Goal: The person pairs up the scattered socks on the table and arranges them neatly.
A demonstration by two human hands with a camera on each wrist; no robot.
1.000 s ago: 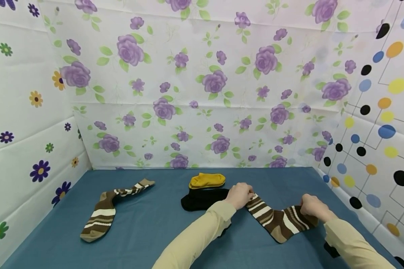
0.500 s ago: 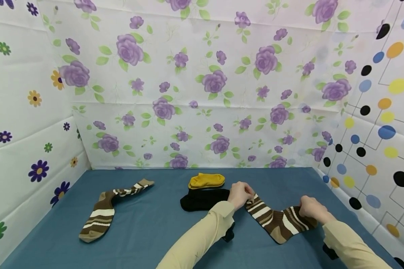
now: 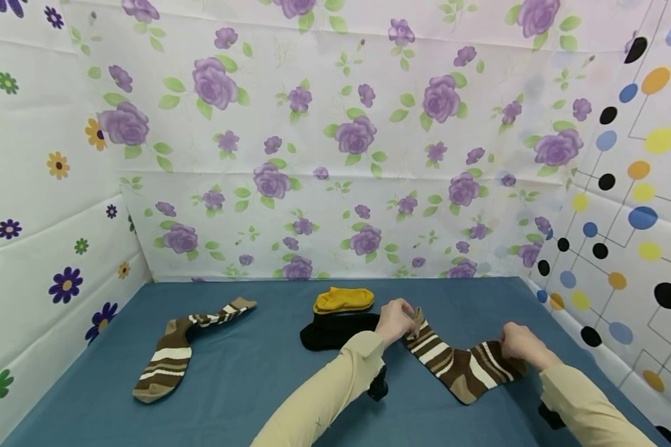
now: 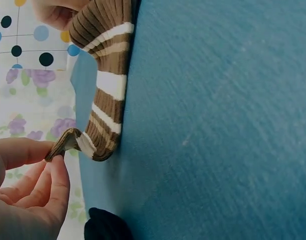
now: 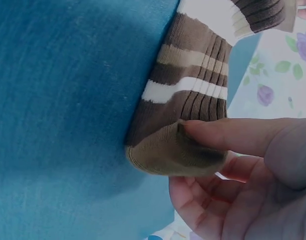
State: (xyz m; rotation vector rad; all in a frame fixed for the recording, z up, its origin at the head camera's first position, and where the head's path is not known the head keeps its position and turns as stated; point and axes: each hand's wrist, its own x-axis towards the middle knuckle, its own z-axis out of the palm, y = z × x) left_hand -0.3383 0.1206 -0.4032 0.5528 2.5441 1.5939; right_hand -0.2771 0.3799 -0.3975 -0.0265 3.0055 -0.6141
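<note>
Rising at the far left, a white sheet (image 3: 30, 242) printed with purple, green and orange flowers borders the blue surface (image 3: 257, 379). Near it lies a brown striped sock (image 3: 170, 354) with a tan toe toward the viewer, its leg bent and twisted away toward the back. Behind, a purple rose backdrop (image 3: 313, 217) spans the rear edge. At the middle sits a folded yellow sock item (image 3: 343, 300), with a black sock item (image 3: 330, 333) just in front of it, partly hidden by the left hand (image 3: 395, 321). That hand's grip pinches the cuff of a second striped sock (image 3: 453, 360) between thumb and fingers; the left wrist view shows this end raised off the surface. The sock stretches between both hands on the right half of the surface, its tan heel pointing toward the viewer. At its other end, the right hand (image 3: 520, 344) grips the tan toe, thumb on one side and fingers curled on the other. Farther right stands a white sheet with coloured dots (image 3: 609, 248).
</note>
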